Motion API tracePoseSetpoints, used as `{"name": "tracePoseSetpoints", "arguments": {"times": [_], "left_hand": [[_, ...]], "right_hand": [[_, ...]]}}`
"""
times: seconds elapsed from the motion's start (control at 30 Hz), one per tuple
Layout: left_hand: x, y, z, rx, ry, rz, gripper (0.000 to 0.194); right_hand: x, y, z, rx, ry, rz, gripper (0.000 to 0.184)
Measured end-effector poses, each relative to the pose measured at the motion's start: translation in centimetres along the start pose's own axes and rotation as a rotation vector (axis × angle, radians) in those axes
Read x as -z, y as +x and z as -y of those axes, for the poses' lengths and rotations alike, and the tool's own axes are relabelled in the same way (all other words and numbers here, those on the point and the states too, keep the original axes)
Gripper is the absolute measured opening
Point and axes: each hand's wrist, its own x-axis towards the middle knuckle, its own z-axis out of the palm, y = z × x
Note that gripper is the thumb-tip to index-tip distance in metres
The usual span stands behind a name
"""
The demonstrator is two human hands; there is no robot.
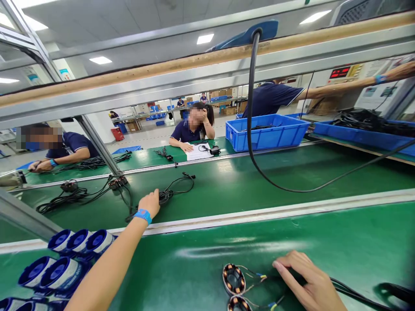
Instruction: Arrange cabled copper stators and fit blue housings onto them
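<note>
My left hand reaches across to the far green belt, its fingers closed round a coiled black cable whose plug end lies to the right. On the near green surface, my right hand is loosely curled over a black cable, which passes beneath the thumb and comes out to the right; the fingertips are partly hidden. Left of that hand lies a ring-shaped stator with copper coils, thin wires running from it towards the cable. Below it, a second stator is cut off by the frame edge.
Blue-and-white round housings stand in rows at lower left. Cable bundles lie on the far belt. A metal rail crosses overhead, with a thick black cable hanging down. Blue bins and several co-workers are beyond.
</note>
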Motion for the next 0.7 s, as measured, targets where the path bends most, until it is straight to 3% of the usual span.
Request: {"name": "tracePoseSetpoints", "arguments": {"times": [0.1,0.23,0.37,0.47,0.57,0.7], "left_hand": [[-0.5,-1.4,-1.0,-0.035,-0.038,0.027,0.052],[-0.3,-1.0,-1.2,-0.004,-0.067,0.1,0.058],[0.2,0.0,-1.3,0.03,-0.074,0.199,0.049],[1.2,0.1,-1.5,0.004,-0.07,0.166,0.043],[3.8,-0.3,-1.1,-0.062,-0.07,0.047,0.043],[10.6,-0.7,0.4,-0.164,-0.049,-0.154,0.045]], "right_hand": [[-0.1,-0.2,-0.1,0.011,0.005,0.008,0.018],[-0.3,-0.6,-0.5,0.02,-0.008,0.02,0.017],[-0.6,-0.7,-0.8,0.01,-0.013,0.041,0.021],[-0.7,-0.6,-0.7,-0.001,-0.008,0.038,0.023],[-0.7,-0.5,-0.6,-0.02,0.001,0.045,0.025],[-0.6,-0.5,-0.3,-0.071,0.02,0.072,0.028]]}}
